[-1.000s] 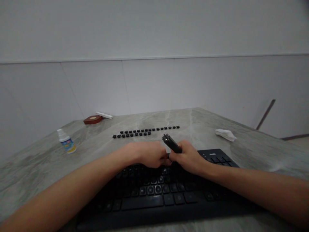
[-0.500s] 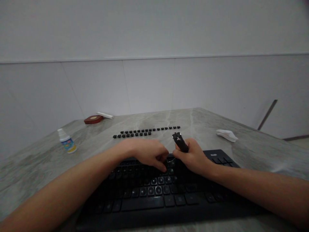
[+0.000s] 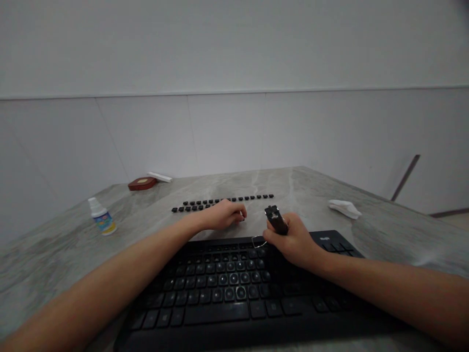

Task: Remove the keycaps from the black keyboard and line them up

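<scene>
A black keyboard [image 3: 216, 310] lies in front of me, with many small round-centred spots showing where keycaps are off or dished. My right hand [image 3: 295, 242] is closed round the black handle of a keycap puller [image 3: 276, 222], whose wire loop [image 3: 258, 241] hangs over the keyboard's back rows. Just behind the keyboard's back edge, my left hand [image 3: 224, 215] pinches a small black keycap [image 3: 243, 218], mostly hidden by the fingers. Beside that hand, two rows of loose black keycaps [image 3: 186, 209] sit on the table; my left hand covers part of the nearer row.
On the left stands a white spray bottle [image 3: 101, 217] with a blue and yellow label. A red-brown box [image 3: 142, 184] and a white strip [image 3: 159, 176] lie at the back left. A crumpled white tissue or cloth [image 3: 345, 209] rests at the right on the grey marbled table [image 3: 308, 195].
My left hand has moved from the keyboard's back rows away from me, onto the table near the loose keycaps. My right hand stays almost in place with the puller.
</scene>
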Tool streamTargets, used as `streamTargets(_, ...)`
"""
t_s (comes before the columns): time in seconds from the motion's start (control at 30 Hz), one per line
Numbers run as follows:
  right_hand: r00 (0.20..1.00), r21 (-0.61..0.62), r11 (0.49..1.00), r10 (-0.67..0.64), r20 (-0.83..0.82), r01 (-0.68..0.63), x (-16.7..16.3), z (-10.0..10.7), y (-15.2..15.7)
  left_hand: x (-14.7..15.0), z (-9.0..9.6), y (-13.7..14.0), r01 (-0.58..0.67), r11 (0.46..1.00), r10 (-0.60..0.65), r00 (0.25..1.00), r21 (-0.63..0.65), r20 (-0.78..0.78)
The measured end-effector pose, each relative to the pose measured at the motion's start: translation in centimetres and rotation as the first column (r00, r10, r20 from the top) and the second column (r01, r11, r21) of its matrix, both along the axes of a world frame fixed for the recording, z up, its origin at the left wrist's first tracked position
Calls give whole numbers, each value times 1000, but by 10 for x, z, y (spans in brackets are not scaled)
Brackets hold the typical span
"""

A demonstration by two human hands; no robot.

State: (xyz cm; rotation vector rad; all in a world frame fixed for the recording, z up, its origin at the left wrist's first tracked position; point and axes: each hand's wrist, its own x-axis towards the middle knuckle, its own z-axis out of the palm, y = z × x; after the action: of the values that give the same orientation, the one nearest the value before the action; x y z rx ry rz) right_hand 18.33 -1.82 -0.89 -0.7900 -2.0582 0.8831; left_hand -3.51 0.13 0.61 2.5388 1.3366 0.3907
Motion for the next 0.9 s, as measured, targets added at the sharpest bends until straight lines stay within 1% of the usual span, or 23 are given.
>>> streamTargets(0.13, 1000, -6, 1000, -15, 13, 15, 0, -1, 1, -2, -13, 6, -62, 998, 62, 998, 10, 12)
streamTargets(0.37, 1000, 6, 1000, -16, 11, 16, -1, 1, 0, -5, -21, 8, -124, 991, 123, 992, 49, 30)
streamTargets(0.5, 1000, 4, 1000, -14, 24, 14, -1, 3, -3, -5, -23, 7, -147, 986, 144, 989, 81, 34)
streamTargets(0.67, 999, 21, 1000, -11, 45, 10, 0, 5, -4, -4, -24, 5, -109, 987, 105, 994, 120, 34)
streamTargets(0.9, 999, 40, 999, -22, 40, 21, 0, 4, -3, -5, -26, 8, -157, 979, 157, 988, 128, 16)
